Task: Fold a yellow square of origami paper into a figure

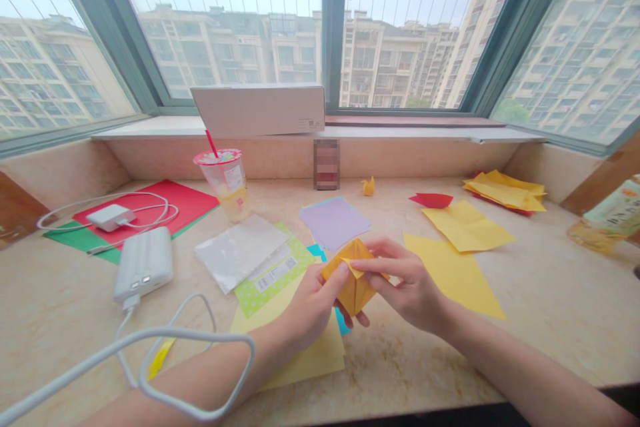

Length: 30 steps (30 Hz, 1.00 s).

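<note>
Between my two hands is a folded yellow-orange origami paper (354, 293), diamond-shaped with a crease down its middle. My left hand (317, 297) grips its left side, thumb on top and fingers underneath. With closed fingertips my right hand (407, 280) pinches a small flap near the upper middle of the paper. Beneath and around the hands lie pale yellow sheets (315, 363) and a lilac sheet (337, 221). To the right are a flat yellow square (455, 273) and a creased yellow sheet (467, 225).
A cup with a straw (223, 180), a power bank (144, 263) with white cables, and red paper (190, 203) stand left. A plastic sleeve (240, 247) lies nearby. Farther back are a small yellow folded figure (369, 186), a yellow paper stack (505, 191) and a bottle (613, 217).
</note>
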Tool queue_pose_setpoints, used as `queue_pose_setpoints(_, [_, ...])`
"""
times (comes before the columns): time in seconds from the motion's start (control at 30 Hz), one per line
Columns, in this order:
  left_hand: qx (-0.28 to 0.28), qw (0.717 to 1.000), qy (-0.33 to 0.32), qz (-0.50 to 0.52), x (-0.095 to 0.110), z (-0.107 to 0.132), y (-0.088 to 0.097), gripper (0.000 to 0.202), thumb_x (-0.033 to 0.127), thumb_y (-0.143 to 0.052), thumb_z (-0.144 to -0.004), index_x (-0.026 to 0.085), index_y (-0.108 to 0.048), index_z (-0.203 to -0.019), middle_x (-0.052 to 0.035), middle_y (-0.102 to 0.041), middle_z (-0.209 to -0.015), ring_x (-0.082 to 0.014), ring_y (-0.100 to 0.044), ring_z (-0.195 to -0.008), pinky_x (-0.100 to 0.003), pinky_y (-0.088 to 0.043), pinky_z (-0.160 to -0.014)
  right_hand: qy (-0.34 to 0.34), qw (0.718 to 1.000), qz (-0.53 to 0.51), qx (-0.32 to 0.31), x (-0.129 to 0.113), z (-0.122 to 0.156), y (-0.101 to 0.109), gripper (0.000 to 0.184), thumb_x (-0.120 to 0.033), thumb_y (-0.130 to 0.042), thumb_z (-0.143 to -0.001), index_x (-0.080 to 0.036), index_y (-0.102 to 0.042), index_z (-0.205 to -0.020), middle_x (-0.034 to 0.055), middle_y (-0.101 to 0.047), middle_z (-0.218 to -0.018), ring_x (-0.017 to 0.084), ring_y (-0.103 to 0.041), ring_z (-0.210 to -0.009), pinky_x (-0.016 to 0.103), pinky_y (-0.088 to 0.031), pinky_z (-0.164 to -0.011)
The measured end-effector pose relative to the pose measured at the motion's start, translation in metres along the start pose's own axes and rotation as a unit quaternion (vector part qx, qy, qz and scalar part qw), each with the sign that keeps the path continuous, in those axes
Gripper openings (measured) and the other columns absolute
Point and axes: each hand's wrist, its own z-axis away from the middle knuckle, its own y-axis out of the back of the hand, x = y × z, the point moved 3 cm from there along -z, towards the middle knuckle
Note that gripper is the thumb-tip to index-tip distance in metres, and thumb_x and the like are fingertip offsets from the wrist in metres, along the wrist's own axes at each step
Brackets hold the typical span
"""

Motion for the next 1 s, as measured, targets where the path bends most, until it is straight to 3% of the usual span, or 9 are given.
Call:
queue_pose_setpoints(0.23, [-0.016,1.0,0.013,0.023,-0.004,-0.001,0.001,0.055,0.061,-0.05,-0.091,0.009,-0.068,-0.097,-0.0078,-0.069,-0.066,-0.0202,-0.069,-0.053,-0.023,-0.049,-0.042,0.025,0.999,0.029,-0.02,-0.005,-0.001,0.005,0.034,-0.012,-0.054,-0.092,-0.028,-0.072,-0.117,0.0083,-0.064,-0.117,0.022,-0.065,-0.105,0.041,-0.057,-0.09])
queue_pose_setpoints(0.4, [-0.008,1.0,0.013,0.021,-0.003,-0.001,0.0,0.059,0.063,-0.044,-0.093,0.009,-0.067,-0.089,-0.0082,-0.068,-0.065,-0.0197,-0.07,-0.053,-0.021,-0.049,-0.04,0.013,0.999,0.039,0.003,-0.002,-0.002,0.002,0.021,-0.02,-0.062,-0.092,-0.027,-0.075,-0.108,0.0074,-0.069,-0.108,0.021,-0.068,-0.097,0.037,-0.059,-0.082])
queue_pose_setpoints(0.57, [-0.01,0.999,-0.011,-0.037,0.003,-0.002,-0.002,0.045,0.054,-0.057,-0.091,0.01,-0.066,-0.098,-0.0064,-0.069,-0.071,-0.0195,-0.071,-0.057,-0.021,-0.051,-0.042,-0.062,0.998,0.006,0.033,0.004,-0.001,0.0,0.009,-0.026,-0.067,-0.089,-0.023,-0.071,-0.097,0.0049,-0.07,-0.096,0.02,-0.066,-0.09,0.037,-0.057,-0.083])
queue_pose_setpoints(0.73, [-0.013,0.999,-0.019,-0.046,0.003,-0.003,0.0,0.041,0.051,-0.059,-0.091,0.012,-0.066,-0.101,-0.0047,-0.068,-0.073,-0.0188,-0.071,-0.057,-0.02,-0.051,-0.042,-0.154,0.984,-0.076,0.051,0.012,0.001,0.003,0.025,-0.033,-0.066,-0.09,-0.023,-0.062,-0.112,0.0043,-0.069,-0.09,0.019,-0.066,-0.084,0.034,-0.056,-0.076])
queue_pose_setpoints(1.0, [-0.003,0.998,-0.021,-0.052,0.004,-0.001,0.001,0.037,0.048,-0.063,-0.089,0.011,-0.066,-0.096,-0.0043,-0.068,-0.069,-0.0174,-0.07,-0.057,-0.02,-0.051,-0.046,-0.208,0.97,-0.11,0.063,0.015,0.003,0.0,0.039,-0.036,-0.067,-0.089,-0.022,-0.063,-0.125,0.004,-0.07,-0.09,0.019,-0.067,-0.084,0.035,-0.056,-0.079])
